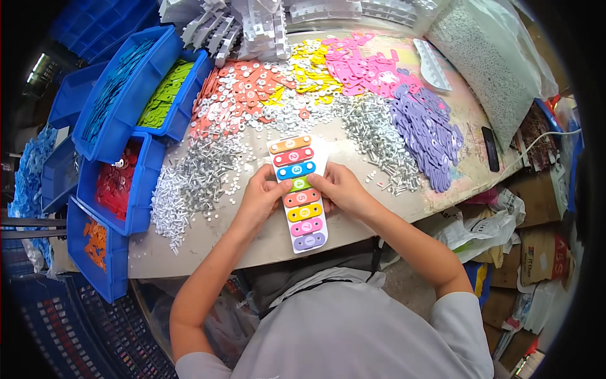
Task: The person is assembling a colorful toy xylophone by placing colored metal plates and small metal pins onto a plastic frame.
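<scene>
A toy xylophone with a white base and a column of coloured bars stands tilted at the table's front edge, between my hands. My left hand grips its left side and my right hand its right side. Both thumbs press on the ends of the green bar; the other fingers are mostly hidden behind the base. The orange, red and blue bars above carry white caps at their ends. On the coral, yellow, pink and purple bars below, dark holes show. What lies under my thumbs is hidden.
Silver pins and white caps are heaped around. Coral, yellow, pink and purple bars lie behind. Blue bins stand left. A phone and a bulging bag are right.
</scene>
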### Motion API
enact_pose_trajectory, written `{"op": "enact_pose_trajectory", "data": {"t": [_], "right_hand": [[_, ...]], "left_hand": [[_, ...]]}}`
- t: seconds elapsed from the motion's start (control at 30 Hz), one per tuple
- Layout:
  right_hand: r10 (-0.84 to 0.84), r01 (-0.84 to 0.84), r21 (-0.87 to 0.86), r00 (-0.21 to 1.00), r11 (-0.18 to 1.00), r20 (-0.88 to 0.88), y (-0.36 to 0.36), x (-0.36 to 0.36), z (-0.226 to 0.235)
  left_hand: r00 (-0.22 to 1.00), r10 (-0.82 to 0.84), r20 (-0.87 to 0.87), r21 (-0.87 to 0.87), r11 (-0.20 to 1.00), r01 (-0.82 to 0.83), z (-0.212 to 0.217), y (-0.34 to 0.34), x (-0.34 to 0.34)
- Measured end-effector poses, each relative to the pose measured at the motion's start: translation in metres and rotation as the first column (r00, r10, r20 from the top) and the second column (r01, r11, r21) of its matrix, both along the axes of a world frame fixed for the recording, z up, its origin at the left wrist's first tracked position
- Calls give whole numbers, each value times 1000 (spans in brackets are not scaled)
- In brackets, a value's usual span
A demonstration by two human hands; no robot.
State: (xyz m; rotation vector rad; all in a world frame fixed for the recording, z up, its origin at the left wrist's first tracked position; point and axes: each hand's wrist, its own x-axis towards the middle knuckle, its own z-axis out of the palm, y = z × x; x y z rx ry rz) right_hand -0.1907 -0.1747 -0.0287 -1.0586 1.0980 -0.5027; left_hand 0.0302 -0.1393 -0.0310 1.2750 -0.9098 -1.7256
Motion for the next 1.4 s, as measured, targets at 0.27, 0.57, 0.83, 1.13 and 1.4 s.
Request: {"op": "enact_pose_trajectory", "data": {"t": [0.27,0.57,0.83,1.13,1.4], "right_hand": [[-118,6,-349,947,937,-299,5,-22,18],[-663,-339,-884,585,323,-467,-26,-122,15],[-563,-389,-819,596,422,-573,-31,-112,13],[-716,-242,-880,513,409,-474,-21,-115,10],[-522,62,-864,817,500,-244,21,-49,17]], "left_hand": [[968,202,148,-137,974,-182,-13,32,-8],[666,542,513,-514,815,-267,-8,117,25],[-10,663,748,-661,745,-89,12,121,126],[-57,597,800,-596,802,37,7,113,138],[-110,623,774,-624,781,30,-7,115,145]]}}
